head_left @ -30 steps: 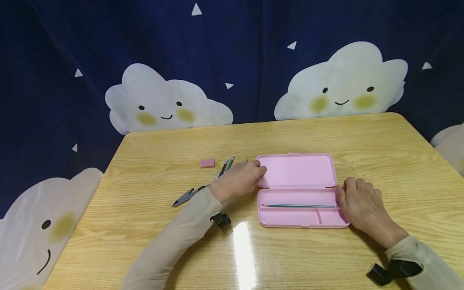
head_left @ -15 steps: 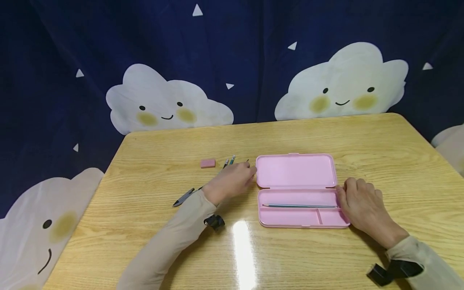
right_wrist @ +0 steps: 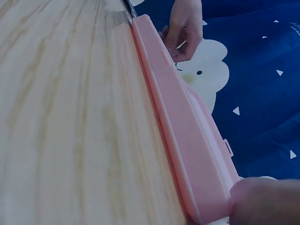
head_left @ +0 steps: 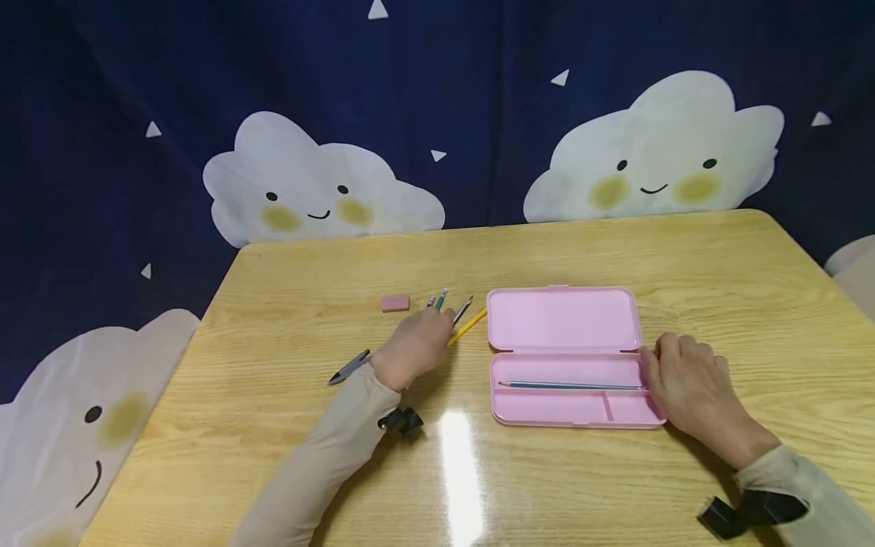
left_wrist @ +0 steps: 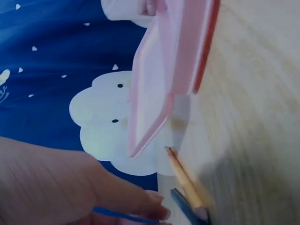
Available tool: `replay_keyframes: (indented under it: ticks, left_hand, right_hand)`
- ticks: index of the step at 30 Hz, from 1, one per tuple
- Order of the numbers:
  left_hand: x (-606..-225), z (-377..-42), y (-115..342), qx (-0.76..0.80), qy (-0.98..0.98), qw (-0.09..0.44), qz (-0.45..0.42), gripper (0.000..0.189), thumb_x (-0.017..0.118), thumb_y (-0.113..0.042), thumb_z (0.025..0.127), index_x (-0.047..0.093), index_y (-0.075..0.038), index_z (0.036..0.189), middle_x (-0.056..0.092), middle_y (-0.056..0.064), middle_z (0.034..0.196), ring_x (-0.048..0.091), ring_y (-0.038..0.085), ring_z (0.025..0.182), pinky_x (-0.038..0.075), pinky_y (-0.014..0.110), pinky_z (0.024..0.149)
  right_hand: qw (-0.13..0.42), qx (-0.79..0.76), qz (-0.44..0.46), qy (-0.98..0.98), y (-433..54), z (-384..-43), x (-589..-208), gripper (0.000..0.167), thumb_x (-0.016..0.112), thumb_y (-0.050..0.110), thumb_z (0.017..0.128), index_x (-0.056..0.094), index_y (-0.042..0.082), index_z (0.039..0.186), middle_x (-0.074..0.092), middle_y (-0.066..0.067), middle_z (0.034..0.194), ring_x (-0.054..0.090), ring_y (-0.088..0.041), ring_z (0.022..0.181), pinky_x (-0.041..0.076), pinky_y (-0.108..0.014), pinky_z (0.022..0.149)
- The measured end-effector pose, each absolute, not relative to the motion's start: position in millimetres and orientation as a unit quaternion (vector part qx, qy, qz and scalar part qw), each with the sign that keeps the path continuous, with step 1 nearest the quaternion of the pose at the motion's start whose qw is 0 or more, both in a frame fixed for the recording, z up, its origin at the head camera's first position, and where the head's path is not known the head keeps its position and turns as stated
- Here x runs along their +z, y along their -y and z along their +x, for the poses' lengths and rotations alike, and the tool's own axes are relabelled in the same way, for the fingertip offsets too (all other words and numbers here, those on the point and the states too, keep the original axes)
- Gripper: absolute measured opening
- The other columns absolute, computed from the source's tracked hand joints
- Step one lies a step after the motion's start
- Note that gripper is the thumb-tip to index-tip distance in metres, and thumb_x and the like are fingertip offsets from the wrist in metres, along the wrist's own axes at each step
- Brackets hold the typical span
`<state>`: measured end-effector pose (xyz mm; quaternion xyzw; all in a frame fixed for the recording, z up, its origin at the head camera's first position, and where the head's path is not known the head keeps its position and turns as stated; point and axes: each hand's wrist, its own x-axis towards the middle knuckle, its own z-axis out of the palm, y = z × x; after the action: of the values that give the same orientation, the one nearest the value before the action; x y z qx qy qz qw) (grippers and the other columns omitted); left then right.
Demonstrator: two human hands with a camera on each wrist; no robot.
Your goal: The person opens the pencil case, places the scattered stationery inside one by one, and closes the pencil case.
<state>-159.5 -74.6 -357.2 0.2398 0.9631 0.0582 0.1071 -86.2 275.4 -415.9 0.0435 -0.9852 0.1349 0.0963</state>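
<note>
An open pink pencil case (head_left: 563, 414) lies on the table, its lid (head_left: 563, 319) folded back. One dark teal pencil (head_left: 570, 385) rests in its long compartment. My right hand (head_left: 693, 387) grips the case's right end, the thumb over the rim. My left hand (head_left: 415, 342) is left of the case, over a loose group of pencils, fingers loosely curled. Past it show a yellow pencil (head_left: 468, 327), a dark pencil (head_left: 462, 310) and a teal pencil's end (head_left: 441, 298). A blue strip (left_wrist: 124, 214) appears between thumb and fingers in the left wrist view; I cannot tell what it is.
A pink eraser (head_left: 395, 304) lies beyond the left hand. Left of that hand's wrist is a grey pen (head_left: 349, 368). Behind the wooden table (head_left: 205, 441) hangs a dark blue curtain (head_left: 478, 91) with printed clouds.
My left hand has moved left from beside the lid to over the pencils, uncovering the yellow pencil. The right hand stays on the case, and the head view has shifted slightly.
</note>
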Motion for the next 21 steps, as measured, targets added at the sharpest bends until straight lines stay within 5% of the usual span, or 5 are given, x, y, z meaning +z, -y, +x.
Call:
replay_keyframes:
  ticks: [12,21]
  left_hand:
    - [-362.5,-155.1,73.5,0.058,-0.964,0.151,0.211,0.015,0.059,-0.002,0.091,0.057,-0.004,0.076,0.054,0.007,0.066,0.047,0.017,0.058,0.042,0.030,0.050]
    - [-361.4,-153.9,73.0,0.055,-0.968,0.111,0.220,0.018,0.062,-0.005,0.087,0.062,-0.006,0.068,0.055,0.005,0.063,0.043,0.014,0.053,0.044,0.032,0.048]
  right_hand:
    - [0.101,0.132,0.045,0.985,-278.1,-83.1,-416.1,0.031,0.041,0.027,0.102,0.047,0.001,0.084,0.043,-0.014,0.074,0.045,-0.037,0.070,0.028,-0.044,0.058]
    - [0.109,0.130,0.047,0.984,-278.6,-83.8,-414.6,0.031,0.040,0.026,0.102,0.047,0.001,0.084,0.043,-0.013,0.074,0.045,-0.034,0.068,0.028,-0.042,0.057]
